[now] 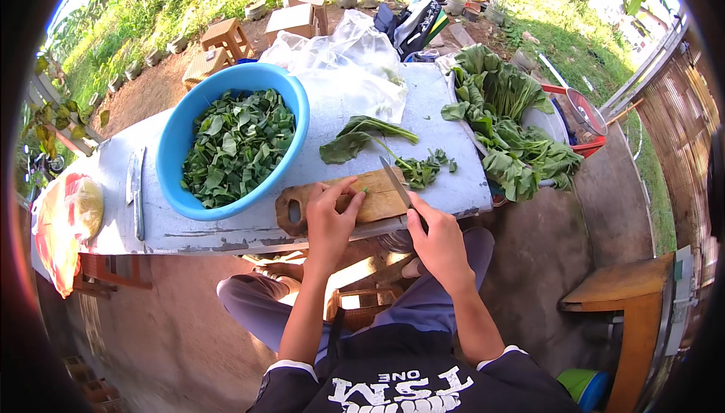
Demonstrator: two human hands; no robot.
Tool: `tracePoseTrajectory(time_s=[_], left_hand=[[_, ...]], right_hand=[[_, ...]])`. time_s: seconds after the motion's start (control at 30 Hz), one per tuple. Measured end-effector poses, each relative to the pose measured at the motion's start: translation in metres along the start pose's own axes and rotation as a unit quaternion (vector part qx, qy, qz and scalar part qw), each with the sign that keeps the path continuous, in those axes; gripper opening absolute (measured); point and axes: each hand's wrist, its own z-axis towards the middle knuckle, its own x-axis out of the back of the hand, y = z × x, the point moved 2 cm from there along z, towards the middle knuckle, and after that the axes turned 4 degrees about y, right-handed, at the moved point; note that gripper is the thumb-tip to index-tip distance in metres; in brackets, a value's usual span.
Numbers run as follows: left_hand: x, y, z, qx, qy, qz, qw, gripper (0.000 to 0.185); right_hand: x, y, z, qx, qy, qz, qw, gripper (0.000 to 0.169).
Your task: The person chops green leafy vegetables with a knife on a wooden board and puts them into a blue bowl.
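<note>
My right hand (436,234) grips the dark handle of a kitchen knife (396,182), its blade slanting over the right end of the wooden cutting board (382,197). On the board's left half rests my left hand (331,209), thumb and index finger curved. A tiny green vegetable piece (365,189) shows at its thumb tip; whether the fingers pinch it is unclear. Chopped greens (422,172) lie just past the board's right end. Beyond them are a few whole leafy stalks (362,138). A blue plastic basin (226,214) holds many cut leaves (238,146).
Whole leafy greens (504,112) are heaped at the table's right edge. Another knife (136,186) lies left of the basin, near a plastic bag (62,220). A clear plastic bag (357,67) covers the table's far side. A wooden bench (623,285) stands at the right.
</note>
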Motion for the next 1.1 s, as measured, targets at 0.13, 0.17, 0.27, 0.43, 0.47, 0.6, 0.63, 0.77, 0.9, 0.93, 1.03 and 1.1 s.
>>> tracePoseTrajectory(time_s=[0.13, 0.17, 0.27, 0.43, 0.47, 0.6, 0.63, 0.77, 0.9, 0.93, 1.03, 1.1], left_hand=[[0.003, -0.003, 0.005, 0.121, -0.031, -0.065, 0.99, 0.028], [0.003, -0.005, 0.003, 0.12, 0.012, -0.121, 0.985, 0.027], [0.008, -0.01, 0.0, 0.11, 0.094, -0.211, 0.967, 0.022], [0.021, -0.007, -0.006, 0.091, 0.046, -0.142, 0.985, 0.018], [0.02, -0.008, -0.006, 0.088, 0.045, -0.137, 0.986, 0.018], [0.009, 0.003, 0.007, 0.043, 0.013, -0.061, 0.997, 0.018], [0.003, 0.007, 0.012, 0.018, -0.003, -0.029, 0.999, 0.019], [-0.03, 0.028, 0.046, -0.134, -0.059, 0.131, 0.981, 0.021], [-0.055, 0.019, 0.084, -0.208, -0.122, 0.244, 0.939, 0.019], [-0.056, 0.015, 0.092, -0.22, -0.134, 0.252, 0.933, 0.019], [-0.059, 0.021, 0.103, -0.246, -0.108, 0.253, 0.93, 0.016], [-0.062, 0.025, 0.109, -0.251, -0.065, 0.244, 0.934, 0.014]], right_hand=[[0.004, -0.011, -0.017, 0.039, -0.02, 0.052, 0.998, 0.036], [-0.002, -0.013, -0.022, 0.043, -0.049, 0.043, 0.997, 0.037], [-0.021, -0.013, -0.029, 0.06, -0.109, 0.036, 0.992, 0.039], [-0.003, -0.007, -0.01, -0.014, -0.145, 0.008, 0.989, 0.039], [0.003, 0.0, -0.007, -0.021, -0.141, 0.01, 0.99, 0.038], [0.035, 0.024, 0.002, -0.05, -0.113, 0.022, 0.992, 0.038], [0.044, 0.031, 0.003, -0.061, -0.108, 0.02, 0.992, 0.038], [0.071, 0.054, 0.004, -0.097, -0.094, 0.055, 0.989, 0.037], [0.076, 0.071, 0.004, -0.088, -0.044, 0.122, 0.988, 0.037], [0.077, 0.073, 0.005, -0.093, -0.041, 0.135, 0.986, 0.037], [0.074, 0.083, 0.007, -0.094, -0.012, 0.172, 0.981, 0.037], [0.068, 0.092, 0.009, -0.068, 0.03, 0.191, 0.979, 0.037]])
